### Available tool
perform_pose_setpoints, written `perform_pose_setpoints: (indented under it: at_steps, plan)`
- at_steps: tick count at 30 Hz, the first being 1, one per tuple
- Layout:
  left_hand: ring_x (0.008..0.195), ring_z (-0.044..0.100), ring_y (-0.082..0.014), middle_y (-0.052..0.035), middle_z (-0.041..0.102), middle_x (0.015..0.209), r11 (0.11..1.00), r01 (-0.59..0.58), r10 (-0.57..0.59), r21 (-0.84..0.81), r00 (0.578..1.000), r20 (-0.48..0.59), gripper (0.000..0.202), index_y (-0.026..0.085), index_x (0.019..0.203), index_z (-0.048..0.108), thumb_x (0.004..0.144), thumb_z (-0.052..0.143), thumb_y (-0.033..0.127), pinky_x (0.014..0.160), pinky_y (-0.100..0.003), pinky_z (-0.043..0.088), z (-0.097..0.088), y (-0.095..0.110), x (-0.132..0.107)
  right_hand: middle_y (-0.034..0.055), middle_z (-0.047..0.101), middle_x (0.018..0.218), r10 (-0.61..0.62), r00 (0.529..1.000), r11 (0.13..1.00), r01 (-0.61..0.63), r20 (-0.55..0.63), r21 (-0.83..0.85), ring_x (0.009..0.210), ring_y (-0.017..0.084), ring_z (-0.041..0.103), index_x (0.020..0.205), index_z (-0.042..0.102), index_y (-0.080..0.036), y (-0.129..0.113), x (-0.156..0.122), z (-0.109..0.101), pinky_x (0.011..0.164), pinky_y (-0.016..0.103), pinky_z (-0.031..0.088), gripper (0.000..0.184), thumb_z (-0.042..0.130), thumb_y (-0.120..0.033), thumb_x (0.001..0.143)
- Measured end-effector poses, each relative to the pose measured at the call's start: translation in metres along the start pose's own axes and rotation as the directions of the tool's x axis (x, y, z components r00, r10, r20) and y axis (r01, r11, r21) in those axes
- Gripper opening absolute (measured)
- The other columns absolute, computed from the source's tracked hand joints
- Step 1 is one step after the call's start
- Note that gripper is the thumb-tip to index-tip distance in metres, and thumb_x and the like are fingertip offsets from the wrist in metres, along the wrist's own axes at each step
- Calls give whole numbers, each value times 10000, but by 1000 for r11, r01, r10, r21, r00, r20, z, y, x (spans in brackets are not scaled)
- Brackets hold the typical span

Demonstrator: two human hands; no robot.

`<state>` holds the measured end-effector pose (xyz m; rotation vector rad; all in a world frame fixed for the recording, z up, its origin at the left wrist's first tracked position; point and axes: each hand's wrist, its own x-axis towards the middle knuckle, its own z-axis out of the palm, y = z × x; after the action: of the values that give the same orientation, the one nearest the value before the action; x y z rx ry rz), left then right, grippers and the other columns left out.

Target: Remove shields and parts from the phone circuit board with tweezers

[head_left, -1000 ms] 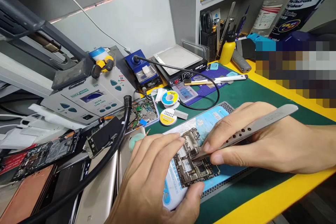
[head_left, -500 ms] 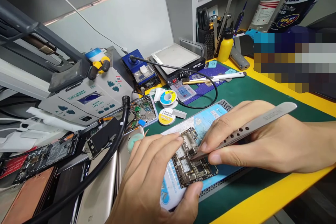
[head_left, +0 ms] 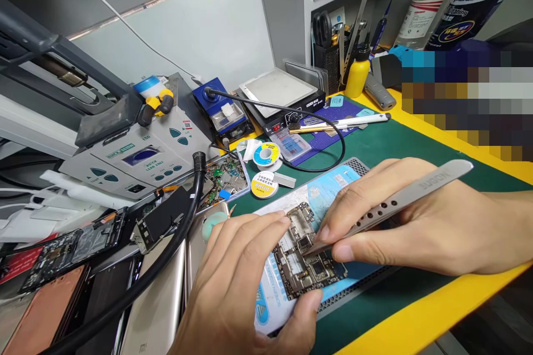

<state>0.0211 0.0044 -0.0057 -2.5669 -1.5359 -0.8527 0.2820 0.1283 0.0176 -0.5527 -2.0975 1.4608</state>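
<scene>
A phone circuit board [head_left: 307, 269] lies on a blue-and-white printed pad [head_left: 322, 191]. My left hand [head_left: 241, 277] spans the board's left side, fingertips on its upper edge and thumb at its lower edge, steadying it. My right hand [head_left: 400, 227] grips metal tweezers [head_left: 420, 189] between thumb and fingers. The tweezers slant down to the left, their tips at the middle of the board beside a square chip. The exact contact of the tips is too small to make out. Under the pad, a perforated metal plate [head_left: 350, 297] shows along the edge.
Several phones [head_left: 156, 294] lie at the left, crossed by a thick black hose [head_left: 166, 258]. Behind stand a hot-air station [head_left: 137, 155], a heating plate [head_left: 281, 94] and solder reels [head_left: 266, 153]. A yellow bottle [head_left: 357, 75] stands at the back right. Green mat [head_left: 420, 150] surrounds the pad.
The tweezers have tilted very slightly, with their tips still at the middle of the board. My left hand keeps its place on the board.
</scene>
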Motion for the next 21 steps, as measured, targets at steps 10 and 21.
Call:
perform_pose_setpoints:
  at_steps: [10, 21]
  plan:
    - [1383, 672, -193, -70, 770, 1427, 1000, 1, -1, 13, 1000, 8, 596, 205, 1538, 591, 982, 783, 305, 1228, -305, 562, -1, 0, -1, 82, 944, 950, 32, 999, 999, -32, 28, 4, 805, 238, 910, 1036, 974, -169, -2, 1, -2, 730, 235, 734, 152, 933, -303, 976]
    - [1378, 667, -183, -70, 755, 1425, 1000, 0, 0, 21, 1000, 8, 591, 187, 1531, 593, 984, 787, 297, 1248, -287, 528, -1, 0, -1, 111, 943, 962, 42, 997, 998, -44, 69, 33, 821, 258, 913, 1058, 972, -155, -1, -1, -2, 746, 261, 743, 146, 931, -262, 967]
